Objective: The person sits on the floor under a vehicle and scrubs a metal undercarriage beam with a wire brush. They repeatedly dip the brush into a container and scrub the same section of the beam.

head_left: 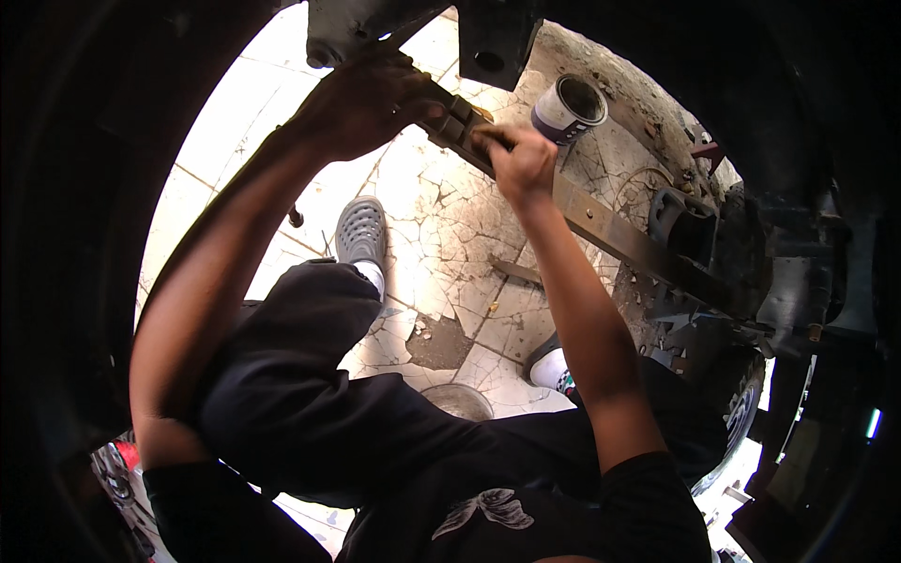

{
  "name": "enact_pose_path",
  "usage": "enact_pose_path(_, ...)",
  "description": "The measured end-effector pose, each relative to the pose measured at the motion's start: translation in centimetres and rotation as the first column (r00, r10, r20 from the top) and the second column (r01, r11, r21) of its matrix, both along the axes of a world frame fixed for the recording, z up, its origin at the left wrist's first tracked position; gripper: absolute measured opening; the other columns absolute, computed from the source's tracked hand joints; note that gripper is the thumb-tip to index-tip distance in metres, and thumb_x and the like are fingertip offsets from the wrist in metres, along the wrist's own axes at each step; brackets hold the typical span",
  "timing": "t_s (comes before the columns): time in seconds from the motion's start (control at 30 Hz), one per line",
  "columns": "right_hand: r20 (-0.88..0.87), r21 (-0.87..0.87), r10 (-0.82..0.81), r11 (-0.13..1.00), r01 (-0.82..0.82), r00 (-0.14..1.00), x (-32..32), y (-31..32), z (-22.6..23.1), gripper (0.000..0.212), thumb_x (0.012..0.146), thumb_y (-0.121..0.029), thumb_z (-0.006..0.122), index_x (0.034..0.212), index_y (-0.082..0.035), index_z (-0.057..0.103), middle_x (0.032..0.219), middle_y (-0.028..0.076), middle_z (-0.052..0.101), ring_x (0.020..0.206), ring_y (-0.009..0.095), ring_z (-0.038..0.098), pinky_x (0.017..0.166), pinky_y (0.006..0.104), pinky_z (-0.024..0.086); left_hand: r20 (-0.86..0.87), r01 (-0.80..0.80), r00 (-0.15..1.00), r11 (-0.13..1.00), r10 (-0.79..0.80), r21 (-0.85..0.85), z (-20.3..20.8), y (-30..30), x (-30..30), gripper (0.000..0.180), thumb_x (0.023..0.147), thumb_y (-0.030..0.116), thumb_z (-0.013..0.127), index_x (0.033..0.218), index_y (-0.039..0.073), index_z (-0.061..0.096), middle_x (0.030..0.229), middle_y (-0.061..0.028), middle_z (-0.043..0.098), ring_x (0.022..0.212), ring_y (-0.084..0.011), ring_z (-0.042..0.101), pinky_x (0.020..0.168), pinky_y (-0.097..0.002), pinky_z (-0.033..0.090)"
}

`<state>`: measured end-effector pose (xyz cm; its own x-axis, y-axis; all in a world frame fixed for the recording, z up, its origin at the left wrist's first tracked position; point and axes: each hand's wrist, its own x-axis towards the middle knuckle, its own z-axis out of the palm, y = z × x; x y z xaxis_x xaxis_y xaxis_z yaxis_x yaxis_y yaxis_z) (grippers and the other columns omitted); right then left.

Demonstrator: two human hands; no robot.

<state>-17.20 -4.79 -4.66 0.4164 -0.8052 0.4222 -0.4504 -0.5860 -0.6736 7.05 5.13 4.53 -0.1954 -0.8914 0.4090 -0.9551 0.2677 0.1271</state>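
A long flat metal bar, like a vehicle leaf spring [619, 236], slants from the upper middle down to the right. My left hand [361, 105], mostly in shadow, is closed around its upper end, with the thumb beside a squarish metal clip [452, 120]. Just right of that clip, my right hand [523, 161] is closed in a pinch against the bar. Whatever lies between its fingertips is hidden. Dark metal brackets [493, 52] with holes hang above the hands.
Cracked tiles [441, 216] cover the floor, with a broken patch [439, 342]. An open paint can [570, 108] stands beyond my right hand. A flat metal strip [518, 272] lies below the bar. Dark vehicle parts and a tyre [746, 403] crowd the right side.
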Motion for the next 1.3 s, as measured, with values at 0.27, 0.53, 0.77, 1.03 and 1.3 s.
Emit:
enact_pose_path(0.27, 0.01, 0.178, -0.035, 0.984, 0.033, 0.999, 0.3, -1.8, 1.2, 0.013, 0.087, -0.016, 0.085, 0.099, -0.015, 0.088, 0.091, 0.015, 0.081, 0.08, 0.026, 0.078, 0.081, 0.037, 0.061, -0.041, 0.056, 0.998, 0.996, -0.053, 0.076, 0.5, -0.7, -0.1, 0.033, 0.103, 0.04, 0.069, 0.121, 0.012, 0.074, 0.118, -0.0102, 0.07, 0.123, -0.0317, 0.061, 0.111, -0.0471, 0.048)
enact_pose_path(0.53, 0.04, 0.095, 0.044, 0.994, -0.047, 0.998, 0.0, 0.2, 0.9, 0.013, 0.086, -0.014, 0.084, 0.099, -0.014, 0.087, 0.1, 0.014, 0.082, 0.085, 0.027, 0.079, 0.083, 0.0351, 0.061, 0.039, 0.086, 0.996, 0.996, -0.085, -0.013, -0.3, -0.6, 0.4, 0.036, 0.101, 0.043, 0.069, 0.121, 0.014, 0.077, 0.115, -0.008, 0.075, 0.122, -0.0286, 0.064, 0.109, -0.0447, 0.051)
enact_pose_path(0.77, -0.002, 0.034, 0.012, 0.999, -0.012, 1.0, 0.5, 1.9, 0.3, 0.012, 0.088, -0.015, 0.084, 0.098, -0.011, 0.087, 0.096, 0.014, 0.081, 0.084, 0.027, 0.078, 0.082, 0.0353, 0.061, 0.204, 0.083, 0.977, 0.991, -0.06, -0.109, -1.5, -0.3, 1.0, 0.023, 0.089, 0.013, 0.072, 0.11, 0.011, 0.081, 0.116, -0.0066, 0.074, 0.122, -0.0278, 0.064, 0.115, -0.0424, 0.046)
enact_pose_path(1.03, -0.033, 0.101, -0.073, 0.992, 0.076, 0.997, 1.3, 0.0, 1.3, 0.014, 0.086, -0.015, 0.084, 0.1, -0.012, 0.087, 0.098, 0.017, 0.08, 0.086, 0.03, 0.078, 0.084, 0.0373, 0.06, 0.054, 0.087, 0.993, 0.952, -0.108, 0.294, -1.7, 0.4, -1.9, 0.034, 0.096, 0.013, 0.074, 0.13, 0.01, 0.075, 0.121, -0.0128, 0.07, 0.125, -0.0302, 0.064, 0.108, -0.0434, 0.054)
enact_pose_path(1.3, -0.028, 0.184, -0.109, 0.976, 0.113, 0.994, 1.3, -1.0, 1.6, 0.015, 0.087, -0.017, 0.085, 0.1, -0.011, 0.086, 0.093, 0.015, 0.08, 0.083, 0.03, 0.077, 0.082, 0.0373, 0.06, -0.039, 0.06, 0.998, 0.859, -0.046, 0.508, -0.6, 0.0, -2.3, 0.04, 0.099, 0.014, 0.072, 0.139, 0.013, 0.071, 0.142, -0.0202, 0.062, 0.138, -0.0351, 0.056, 0.115, -0.0461, 0.049)
